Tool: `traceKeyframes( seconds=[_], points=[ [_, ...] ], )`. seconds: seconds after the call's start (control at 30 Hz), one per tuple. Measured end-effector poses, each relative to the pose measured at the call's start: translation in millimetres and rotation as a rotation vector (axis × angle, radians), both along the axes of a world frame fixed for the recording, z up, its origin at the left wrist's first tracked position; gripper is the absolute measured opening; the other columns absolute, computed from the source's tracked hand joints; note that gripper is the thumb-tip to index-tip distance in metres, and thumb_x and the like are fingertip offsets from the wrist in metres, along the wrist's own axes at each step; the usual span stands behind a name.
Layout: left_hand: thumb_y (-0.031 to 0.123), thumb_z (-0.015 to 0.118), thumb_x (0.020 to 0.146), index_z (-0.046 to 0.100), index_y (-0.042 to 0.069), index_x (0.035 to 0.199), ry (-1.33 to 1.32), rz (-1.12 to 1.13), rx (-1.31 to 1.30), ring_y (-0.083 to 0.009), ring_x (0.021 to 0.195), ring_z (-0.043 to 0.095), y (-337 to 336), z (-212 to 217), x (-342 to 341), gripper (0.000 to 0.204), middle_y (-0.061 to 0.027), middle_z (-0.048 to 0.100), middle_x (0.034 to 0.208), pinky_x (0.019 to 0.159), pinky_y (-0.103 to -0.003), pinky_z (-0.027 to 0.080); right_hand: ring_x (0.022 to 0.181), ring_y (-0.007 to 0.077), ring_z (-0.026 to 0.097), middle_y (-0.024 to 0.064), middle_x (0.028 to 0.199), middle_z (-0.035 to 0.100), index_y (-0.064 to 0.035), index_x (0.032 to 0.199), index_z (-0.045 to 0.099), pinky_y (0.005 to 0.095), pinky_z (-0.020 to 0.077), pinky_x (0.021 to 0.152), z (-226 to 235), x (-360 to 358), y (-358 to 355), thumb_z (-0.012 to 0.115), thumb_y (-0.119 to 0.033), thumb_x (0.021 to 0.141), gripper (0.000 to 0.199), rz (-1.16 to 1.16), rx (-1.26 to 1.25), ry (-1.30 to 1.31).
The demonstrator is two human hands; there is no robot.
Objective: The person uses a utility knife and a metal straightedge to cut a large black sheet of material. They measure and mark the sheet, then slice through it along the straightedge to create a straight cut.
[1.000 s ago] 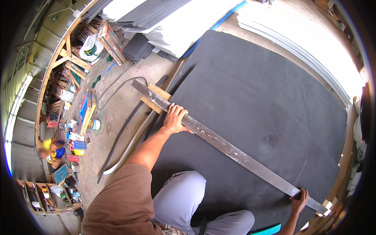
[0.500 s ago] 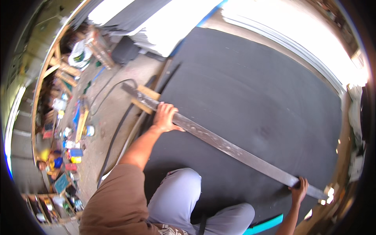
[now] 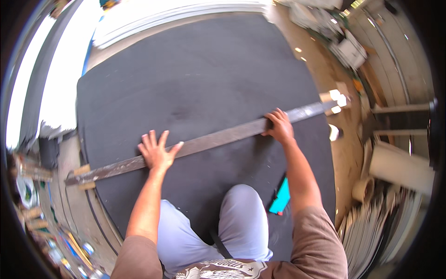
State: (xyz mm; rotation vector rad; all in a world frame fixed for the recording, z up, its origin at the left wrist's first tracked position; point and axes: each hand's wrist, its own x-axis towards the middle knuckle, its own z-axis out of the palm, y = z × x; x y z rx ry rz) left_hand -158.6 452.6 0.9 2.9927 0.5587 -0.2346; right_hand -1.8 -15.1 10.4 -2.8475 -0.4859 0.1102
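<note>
A long, flat grey metal bar (image 3: 218, 140) crosses the dark sheet (image 3: 195, 79) in front of me, its right end farther away than its left. My left hand (image 3: 158, 151) rests on the bar left of the middle, fingers spread wide. Farther right, my right hand (image 3: 280, 126) grips the bar, thumb at its near edge and fingers over the top. Wooden blocks lie by both ends: one block (image 3: 84, 177) under the left end, pale pieces (image 3: 335, 100) at the right. A turquoise tool or strip (image 3: 280, 197) lies on the sheet beside my right forearm.
My knees (image 3: 244, 209) are on the sheet's near side. White panels (image 3: 181, 21) stand beyond its far edge. Rolled material (image 3: 395, 167) and upright stacked sheets (image 3: 371, 237) are at right. Cables and clutter (image 3: 65, 246) cover the floor at lower left.
My view has swung to the right. My left hand has shifted along the bar away from its left end, its fingers now spread; my right hand is farther from the right end.
</note>
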Motion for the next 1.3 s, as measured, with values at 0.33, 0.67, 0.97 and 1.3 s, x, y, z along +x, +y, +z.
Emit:
traceKeyframes(
  seconds=[0.33, 0.67, 0.97, 1.3],
  points=[
    [0.085, 0.054, 0.089, 0.046, 0.044, 0.159, 0.1, 0.056, 0.103, -0.0391, 0.159, 0.026, 3.1, -10.2, -2.7, 0.082, -0.0083, 0.03, 0.174, 0.126, -0.067, 0.018, 0.151, 0.0415, 0.037, 0.0213, 0.158, 0.043, -0.0198, 0.156, 0.046, 0.0535, 0.0322, 0.122, -26.5, -168.7, -13.0, 0.089, -0.047, 0.079, 0.092, -0.553, -0.042, -0.229],
    [0.086, 0.046, 0.092, 0.046, 0.043, 0.16, 0.103, 0.024, 0.127, -0.0396, 0.157, 0.03, -0.6, -6.0, 0.0, 0.08, -0.0101, 0.032, 0.173, 0.123, -0.068, 0.023, 0.125, 0.0445, 0.058, 0.0258, 0.142, 0.052, -0.0194, 0.16, 0.038, 0.0531, 0.0514, 0.102, -2.4, -243.2, -67.8, 0.089, -0.033, 0.077, 0.099, -0.842, -0.048, 0.117],
    [0.09, 0.051, 0.085, 0.05, 0.041, 0.158, 0.061, 0.082, -0.037, -0.04, 0.159, 0.024, 1.9, 2.0, 1.5, 0.088, -0.0112, 0.029, 0.174, 0.128, -0.063, 0.016, 0.15, 0.034, 0.044, 0.0105, 0.161, 0.049, -0.0133, 0.161, 0.041, 0.0496, 0.0349, 0.124, 51.9, -32.7, 136.1, 0.06, 0.002, 0.085, 0.08, 0.31, 0.088, -0.279],
    [0.094, 0.052, 0.08, 0.047, 0.042, 0.159, 0.122, 0.088, -0.084, -0.0412, 0.16, 0.02, 0.1, 1.6, -2.9, 0.095, -0.0125, 0.026, 0.174, 0.128, -0.063, 0.015, 0.153, 0.0337, 0.039, 0.0077, 0.167, 0.04, -0.0266, 0.169, 0.025, 0.0549, 0.035, 0.123, 2.9, 157.3, 355.9, 0.065, -0.008, 0.095, 0.086, 0.603, -0.191, -0.319]
  ],
)
